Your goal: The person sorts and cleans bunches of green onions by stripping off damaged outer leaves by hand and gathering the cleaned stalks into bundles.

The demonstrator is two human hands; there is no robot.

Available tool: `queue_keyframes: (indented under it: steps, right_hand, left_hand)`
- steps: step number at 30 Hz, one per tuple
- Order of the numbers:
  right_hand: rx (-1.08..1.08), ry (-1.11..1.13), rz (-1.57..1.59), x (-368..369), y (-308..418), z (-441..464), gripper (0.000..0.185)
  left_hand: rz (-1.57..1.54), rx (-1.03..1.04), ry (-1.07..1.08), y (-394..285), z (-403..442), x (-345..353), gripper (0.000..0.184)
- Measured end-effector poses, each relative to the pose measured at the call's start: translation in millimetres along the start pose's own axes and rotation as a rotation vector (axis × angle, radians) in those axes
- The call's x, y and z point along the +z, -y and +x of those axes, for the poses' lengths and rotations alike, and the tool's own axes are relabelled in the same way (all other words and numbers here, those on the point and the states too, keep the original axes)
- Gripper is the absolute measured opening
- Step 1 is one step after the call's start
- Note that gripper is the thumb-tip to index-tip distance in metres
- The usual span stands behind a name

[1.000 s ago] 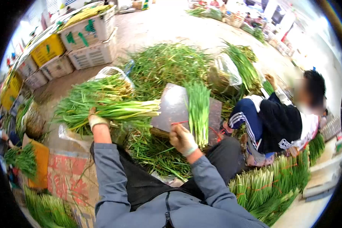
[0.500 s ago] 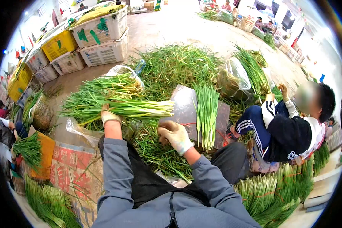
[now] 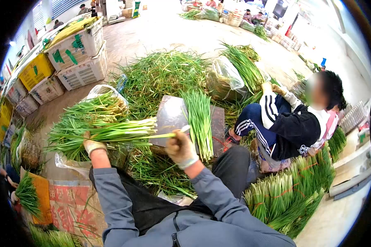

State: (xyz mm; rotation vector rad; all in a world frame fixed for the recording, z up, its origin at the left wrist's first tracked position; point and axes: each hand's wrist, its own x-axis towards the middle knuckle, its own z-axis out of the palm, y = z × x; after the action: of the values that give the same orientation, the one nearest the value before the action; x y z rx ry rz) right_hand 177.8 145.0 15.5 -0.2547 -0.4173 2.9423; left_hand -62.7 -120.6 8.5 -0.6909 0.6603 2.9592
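Observation:
My gloved left hand (image 3: 94, 145) is wrapped round a bunch of long green stalks (image 3: 127, 128), whose pale ends point right. My gloved right hand (image 3: 181, 147) is closed on a pale stalk end, in front of the metal board (image 3: 167, 111). Another green bunch (image 3: 198, 123) lies on that board, just right of my right hand, with a red tie (image 3: 219, 143) near it. Behind my left hand, more stalks (image 3: 84, 113) rest on a clear plastic bag (image 3: 72, 162).
A heap of loose leaves (image 3: 165, 72) lies beyond the board. A co-worker (image 3: 292, 119) sits at the right, behind tied bunches (image 3: 292, 185). Stacked crates (image 3: 80, 72) stand at the back left. A bagged bundle (image 3: 226, 80) sits behind the board.
My right hand has gone from beside the red tie to the stalk ends and closed on a stalk. The co-worker's hands have come together near the bundle. The whole view has shifted.

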Motion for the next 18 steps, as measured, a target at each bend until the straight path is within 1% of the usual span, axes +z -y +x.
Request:
queue_keyframes:
  steps: [1, 2, 3, 4, 5, 6, 7, 9, 10, 11, 12, 13, 14, 15, 16, 17, 18]
  right_hand:
    - [-0.015, 0.053, -0.019, 0.3, 15.9, -17.7, 0.016]
    - [-0.041, 0.094, -0.092, -25.6, 27.8, -24.2, 0.022]
    - [-0.034, 0.096, -0.066, -31.7, 38.9, -39.9, 0.026]
    - [-0.047, 0.141, -0.183, -32.0, 43.5, -56.1, 0.026]
    - [-0.016, -0.034, -0.328, -39.5, 43.8, -69.0, 0.025]
    - [0.167, -0.174, -0.525, -60.9, 46.2, -75.4, 0.021]
    - [0.196, 0.123, -1.442, -72.9, 48.2, -77.9, 0.026]
    - [0.389, 0.605, -2.144, -113.1, 33.6, -79.3, 0.034]
    - [0.061, 0.474, -2.144, -108.9, 28.3, -75.1, 0.036]
    - [-0.257, 0.334, -2.106, -105.5, 19.7, -72.0, 0.037]
    - [0.123, -0.031, -1.658, -43.6, 24.4, -66.6, 0.036]
    - [0.033, -0.072, -1.525, -32.6, 26.2, -53.3, 0.034]
    - [-0.054, -0.132, -1.434, -3.0, 26.7, -48.2, 0.029]
    - [-0.244, -0.081, -1.472, -1.8, 28.8, -32.9, 0.027]
    - [-0.331, -0.072, -1.502, 12.5, 29.8, -22.0, 0.026]
    - [-0.208, -0.088, -1.497, 27.8, 33.7, -16.0, 0.03]
    - [-0.178, -0.08, -1.391, 47.8, 29.2, -14.5, 0.031]
  left_hand:
    - [-0.032, 0.053, -0.056, -6.8, -19.6, 13.6, 0.04]
    - [0.128, 0.14, -0.129, -11.2, -19.8, 14.6, 0.04]
    - [0.286, 0.236, -0.215, -23.4, -16.1, 12.3, 0.04]
    - [0.186, 0.238, -0.165, -29.6, -8.7, 7.2, 0.041]
    - [0.086, 0.237, -0.116, -35.6, -1.1, 2.3, 0.041]
    - [-0.014, 0.231, -0.068, -41.4, 7.0, -2.6, 0.041]
    - [-0.164, 0.222, 0.1, -46.2, 35.4, -23.1, 0.042]
    - [-0.088, 0.129, 0.046, -44.1, -14.0, 4.4, 0.044]
    - [-0.098, 0.091, 0.113, -43.6, -18.4, 5.9, 0.042]
    - [-0.1, 0.094, 0.115, -43.2, -18.9, 7.2, 0.042]
    - [-0.145, 0.11, 0.181, -39.7, -17.7, 2.4, 0.039]
    - [-0.186, 0.126, 0.251, -34.8, -14.2, -3.0, 0.036]
    - [-0.234, 0.048, 0.478, -35.1, 12.4, -22.8, 0.033]
    - [-0.226, 0.043, 0.49, -32.9, 6.9, -17.7, 0.033]
    - [-0.223, 0.05, 0.507, -27.7, -0.2, -9.6, 0.031]
    - [-0.224, 0.057, 0.523, -22.6, -7.7, -2.5, 0.03]
    - [-0.151, 0.074, 0.556, -19.2, -11.1, -1.7, 0.027]
